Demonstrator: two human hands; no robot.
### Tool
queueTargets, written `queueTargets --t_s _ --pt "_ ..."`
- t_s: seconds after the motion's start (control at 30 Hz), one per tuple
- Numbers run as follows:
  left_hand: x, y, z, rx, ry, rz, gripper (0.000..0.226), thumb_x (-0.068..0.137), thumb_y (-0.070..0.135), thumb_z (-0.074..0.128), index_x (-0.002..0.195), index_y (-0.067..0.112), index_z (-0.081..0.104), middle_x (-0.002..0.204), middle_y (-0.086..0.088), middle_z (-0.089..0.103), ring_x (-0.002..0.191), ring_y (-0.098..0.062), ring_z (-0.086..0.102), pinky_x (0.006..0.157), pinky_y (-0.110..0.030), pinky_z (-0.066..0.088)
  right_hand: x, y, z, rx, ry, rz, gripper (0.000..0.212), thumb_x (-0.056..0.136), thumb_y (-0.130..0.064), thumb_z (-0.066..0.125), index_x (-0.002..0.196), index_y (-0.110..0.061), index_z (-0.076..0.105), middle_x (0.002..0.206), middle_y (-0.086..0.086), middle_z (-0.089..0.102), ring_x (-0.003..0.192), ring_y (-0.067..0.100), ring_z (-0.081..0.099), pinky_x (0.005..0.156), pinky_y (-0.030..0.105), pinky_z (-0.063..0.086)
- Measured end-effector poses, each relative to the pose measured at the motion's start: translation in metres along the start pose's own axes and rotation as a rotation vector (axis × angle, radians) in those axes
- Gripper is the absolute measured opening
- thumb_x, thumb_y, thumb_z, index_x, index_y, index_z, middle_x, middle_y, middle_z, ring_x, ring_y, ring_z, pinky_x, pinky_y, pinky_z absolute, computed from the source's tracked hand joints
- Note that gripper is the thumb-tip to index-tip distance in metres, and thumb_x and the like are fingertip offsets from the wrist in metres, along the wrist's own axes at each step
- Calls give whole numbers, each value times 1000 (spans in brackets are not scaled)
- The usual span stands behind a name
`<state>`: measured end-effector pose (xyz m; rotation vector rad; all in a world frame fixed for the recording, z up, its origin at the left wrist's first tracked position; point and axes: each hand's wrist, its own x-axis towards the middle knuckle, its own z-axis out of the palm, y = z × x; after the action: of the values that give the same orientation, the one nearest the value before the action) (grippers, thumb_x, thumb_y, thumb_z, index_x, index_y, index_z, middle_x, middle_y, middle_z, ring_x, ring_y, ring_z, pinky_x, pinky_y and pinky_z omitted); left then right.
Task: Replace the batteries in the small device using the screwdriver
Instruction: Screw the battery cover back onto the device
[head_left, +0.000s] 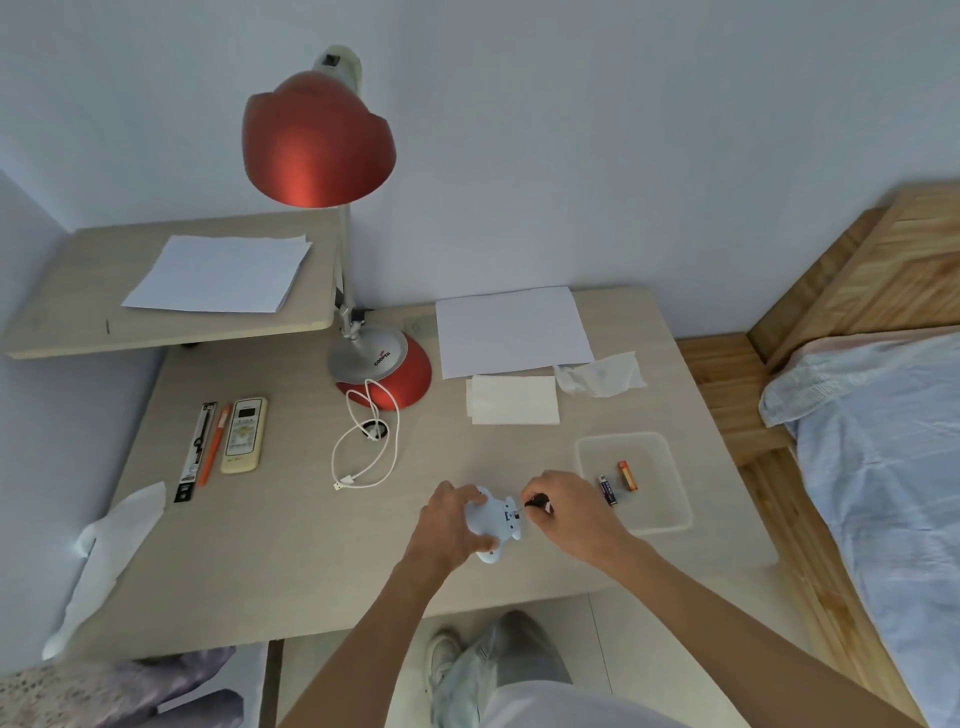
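Observation:
The small pale blue device (493, 522) lies on the beige desk (291, 545) near its front edge. My left hand (451, 525) grips it from the left side. My right hand (563, 512) pinches a short black-handled screwdriver (537, 503), its tip touching a dark spot on the device's right side. Two batteries lie in a clear plastic tray (670, 514) to the right: a dark blue one (608, 489) and an orange one (627, 475).
A red desk lamp (384, 364) stands at the back, with a white cable (363, 447) looped in front of it. A remote (244, 435), an orange pen and a packaged tool lie at left. Paper sheets (511, 330) and tissues sit behind the tray. A bed (883, 467) borders the right.

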<state>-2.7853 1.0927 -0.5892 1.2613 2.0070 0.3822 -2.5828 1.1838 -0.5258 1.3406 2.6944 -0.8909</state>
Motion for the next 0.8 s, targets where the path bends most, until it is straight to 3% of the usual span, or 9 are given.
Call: queueTargets --t_s 0.2,0.4,0.8 --pt "1 -1 1 -8 9 3 77 65 41 98 134 32 66 115 5 49 103 -18 56 88 -28 47 2 2 10 -9 -1 10 7 100 -22 63 99 -25 69 92 -7 64 79 13 62 74 34 57" --pt "1 0 1 -19 5 -3 77 64 40 98 134 32 66 116 4 49 105 -20 58 89 -28 49 9 6 7 -128 -91 -52 8 101 -25 56 109 -27 55 103 -7 61 86 19 65 72 37 54" --pt "0 -1 3 -65 11 -9 77 66 38 99 136 31 66 119 3 49 110 -21 58 94 -30 51 15 7 3 -188 -109 -59 4 103 -28 55 104 -24 56 99 -5 66 84 19 65 67 30 43"
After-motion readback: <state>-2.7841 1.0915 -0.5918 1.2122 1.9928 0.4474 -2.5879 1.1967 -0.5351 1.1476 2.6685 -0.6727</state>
